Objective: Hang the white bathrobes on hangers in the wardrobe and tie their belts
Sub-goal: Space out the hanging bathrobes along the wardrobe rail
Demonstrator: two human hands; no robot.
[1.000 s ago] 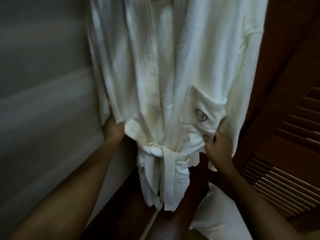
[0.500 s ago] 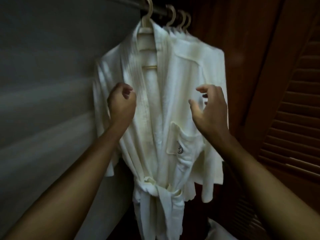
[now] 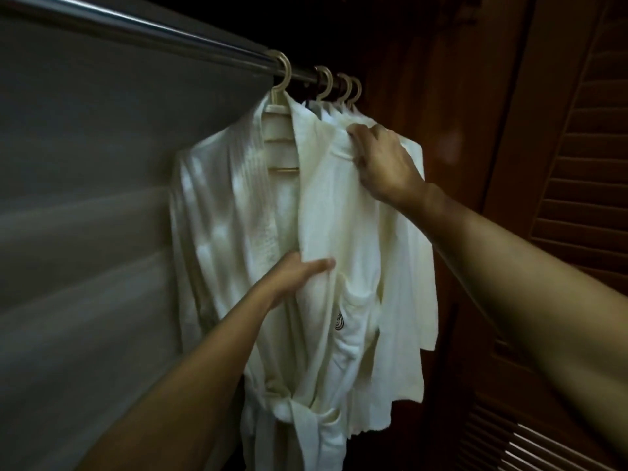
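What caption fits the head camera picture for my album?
Left hand and right hand grip the belted white bathrobe hanging from the rail.

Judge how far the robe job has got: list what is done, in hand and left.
Done: the front robe hangs on a hanger on the rail, its belt tied; more hangers with white cloth sit behind. In hand: the left hand holds its lapel, the right hand grips its shoulder, apparently straightening. Left: whether rear belts are tied cannot be seen.

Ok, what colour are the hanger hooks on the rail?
Plain cream. The hanger hooks show best in the head view, over the metal rail.
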